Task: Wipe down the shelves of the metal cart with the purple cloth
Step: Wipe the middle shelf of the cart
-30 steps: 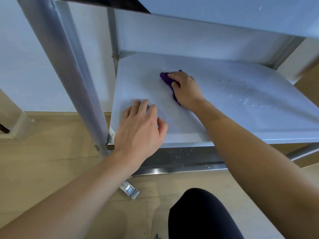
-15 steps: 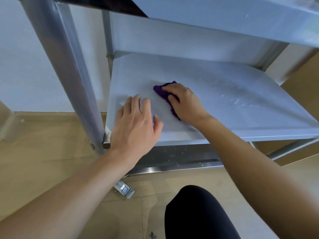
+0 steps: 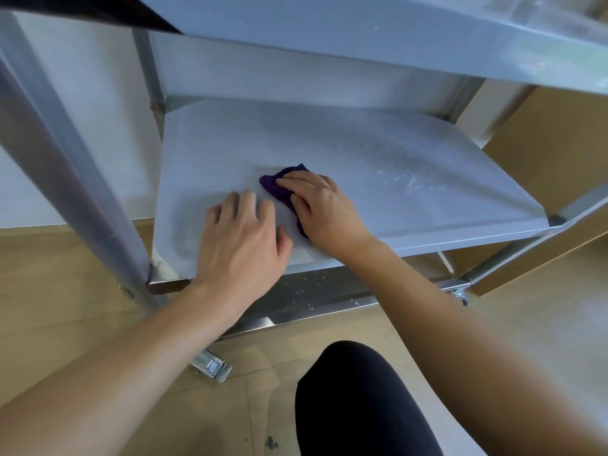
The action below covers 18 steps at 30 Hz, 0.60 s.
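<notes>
The metal cart's middle shelf [image 3: 411,153] spreads across the centre of the head view. My right hand [image 3: 325,212] presses the purple cloth [image 3: 279,189] flat onto the shelf near its front left, fingers lying over the cloth; most of the cloth is hidden under the palm. My left hand [image 3: 241,238] rests on the shelf just to the left of the cloth, fingers slightly bent, holding nothing. White droplets or residue [image 3: 408,182] mark the shelf surface to the right of my right hand.
The upper shelf [image 3: 362,34] overhangs close above. A cart post [image 3: 65,159] slants down at the left. A lower shelf rim [image 3: 312,297] with droplets, a caster brake [image 3: 212,366], a wooden floor and my dark-clothed knee [image 3: 362,399] lie below.
My right hand has drawn the cloth toward the shelf's front edge, closer to my left hand. The left hand has stayed in about the same place on the shelf.
</notes>
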Available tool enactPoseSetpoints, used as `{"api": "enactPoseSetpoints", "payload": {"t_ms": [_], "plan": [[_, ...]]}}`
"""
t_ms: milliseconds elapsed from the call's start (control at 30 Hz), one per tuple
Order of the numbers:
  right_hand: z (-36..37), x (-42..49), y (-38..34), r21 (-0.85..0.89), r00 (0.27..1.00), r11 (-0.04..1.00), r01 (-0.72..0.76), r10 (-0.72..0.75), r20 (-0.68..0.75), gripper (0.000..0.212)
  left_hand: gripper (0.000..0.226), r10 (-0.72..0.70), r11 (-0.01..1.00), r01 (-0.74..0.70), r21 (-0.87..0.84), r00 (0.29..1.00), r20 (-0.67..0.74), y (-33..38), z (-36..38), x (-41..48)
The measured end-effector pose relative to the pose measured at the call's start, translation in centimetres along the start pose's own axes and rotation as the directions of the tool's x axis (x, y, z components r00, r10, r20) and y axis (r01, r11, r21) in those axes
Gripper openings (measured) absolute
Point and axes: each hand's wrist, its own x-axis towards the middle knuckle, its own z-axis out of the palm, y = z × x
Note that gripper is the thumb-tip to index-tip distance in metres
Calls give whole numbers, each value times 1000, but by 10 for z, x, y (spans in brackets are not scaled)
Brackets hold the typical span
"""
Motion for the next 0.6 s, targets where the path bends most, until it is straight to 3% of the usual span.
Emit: {"api": "enactPoseSetpoints", "payload": {"t_ms": [233, 433, 600], "plan": [[-39, -13, 82, -70, 988, 986, -154, 154, -5, 37, 36, 127, 987, -125, -104, 992, 16, 67, 12, 15], [-83, -20, 167, -148, 912, 900, -410, 406, -57, 39, 25, 160, 982, -154, -107, 986, 45, 113, 21, 49], [-69, -16, 154, -205, 900, 876, -436, 424, -102, 43, 19, 141, 982, -141, -123, 990, -10, 113, 28, 45]]}}
